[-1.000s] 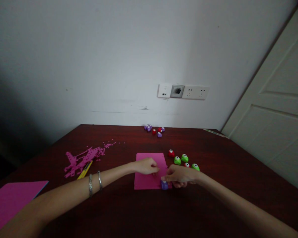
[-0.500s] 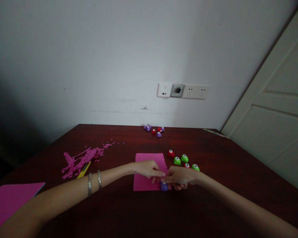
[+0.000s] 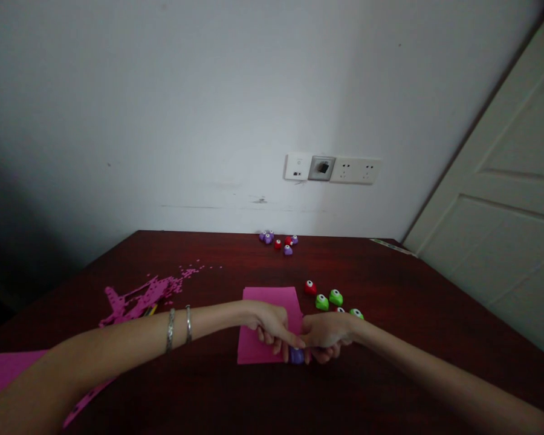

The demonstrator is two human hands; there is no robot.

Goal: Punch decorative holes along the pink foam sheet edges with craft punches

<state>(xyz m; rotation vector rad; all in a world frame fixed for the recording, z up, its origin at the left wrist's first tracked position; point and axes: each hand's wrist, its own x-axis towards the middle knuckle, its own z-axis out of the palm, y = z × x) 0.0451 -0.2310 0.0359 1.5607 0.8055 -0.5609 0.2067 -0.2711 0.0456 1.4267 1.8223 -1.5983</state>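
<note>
A purple craft paper punch [image 3: 296, 355] sits at the right edge of a pink sheet of paper [image 3: 259, 347] on the table. My right hand [image 3: 324, 338] is closed around the punch from the right, its fingers curled beneath. From the left, my left hand [image 3: 274, 329] reaches over the paper with its fingers curled and one digit stretched onto the top of the punch, where it meets my right thumb. The hands hide most of the punch and the paper's right edge. Just beyond my right hand stand green punches [image 3: 321, 302] and a red punch [image 3: 310, 287].
Several purple and red punches [image 3: 278, 244] stand near the wall. Punched pink scraps [image 3: 158, 290] lie at the left, with a yellow cutter [image 3: 151, 310] partly behind my left arm. More pink paper [image 3: 9, 368] lies at the near left. Sockets [image 3: 353, 171] are on the wall.
Both hands and the punch have shifted slightly nearer and lower in view. The left hand's digit has moved onto the punch top. My left forearm now covers more of the cutter and near-left paper.
</note>
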